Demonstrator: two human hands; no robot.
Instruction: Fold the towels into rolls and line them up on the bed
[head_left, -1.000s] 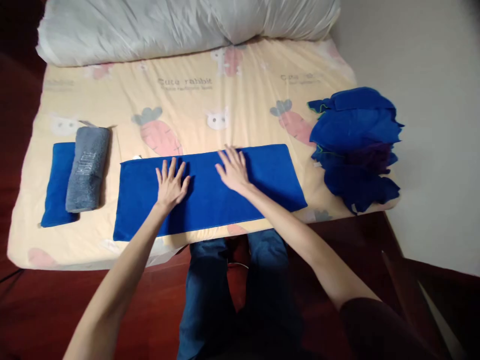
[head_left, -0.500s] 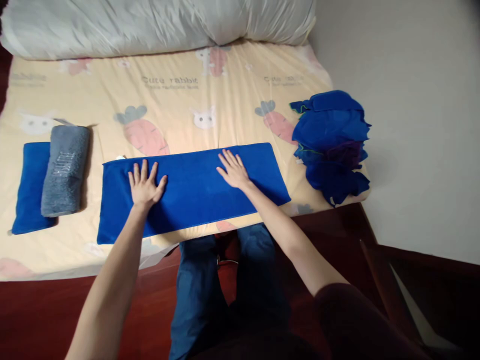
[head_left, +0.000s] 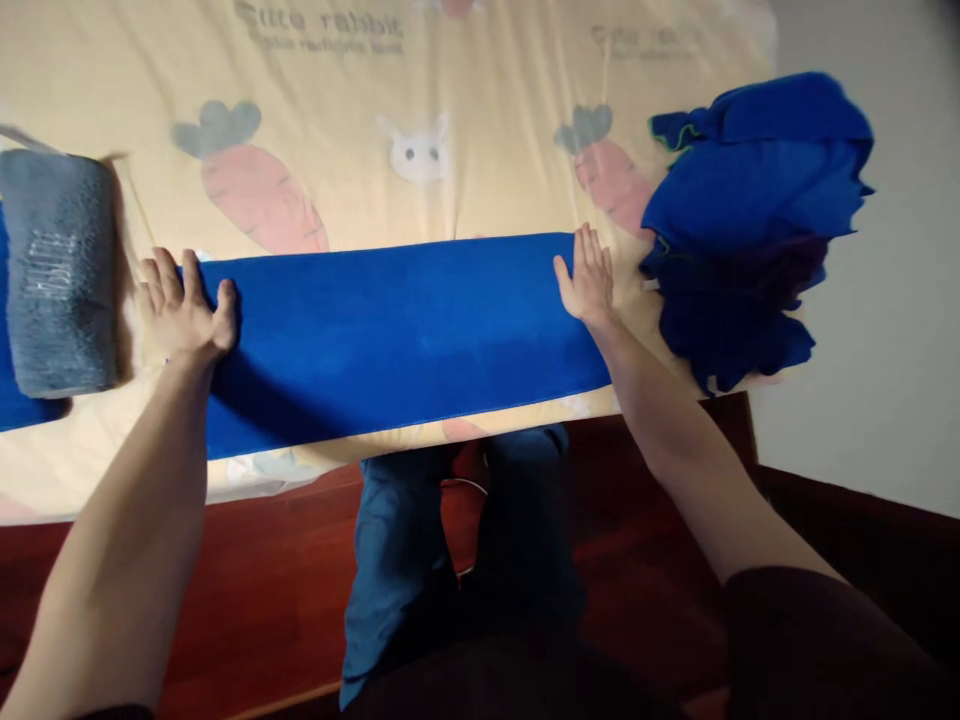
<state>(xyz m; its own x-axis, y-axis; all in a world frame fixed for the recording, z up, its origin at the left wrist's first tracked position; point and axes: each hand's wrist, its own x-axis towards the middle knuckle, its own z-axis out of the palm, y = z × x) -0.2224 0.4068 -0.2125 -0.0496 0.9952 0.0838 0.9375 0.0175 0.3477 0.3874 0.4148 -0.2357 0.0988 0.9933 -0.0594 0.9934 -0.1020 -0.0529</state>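
Left grip [head_left: 187, 312] on blue cloth [head_left: 412, 335], near grey towel [head_left: 64, 275]; crumpled pile [head_left: 757, 210] far right.

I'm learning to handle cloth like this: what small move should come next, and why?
Probably the left hand should turn the blue cloth's left end inward: the cloth lies long and flat, with that hand and the right hand at opposite ends.

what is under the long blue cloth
The printed bedsheet shows along the upper and lower edges of the long blue cloth. Whatever lies directly beneath is covered.
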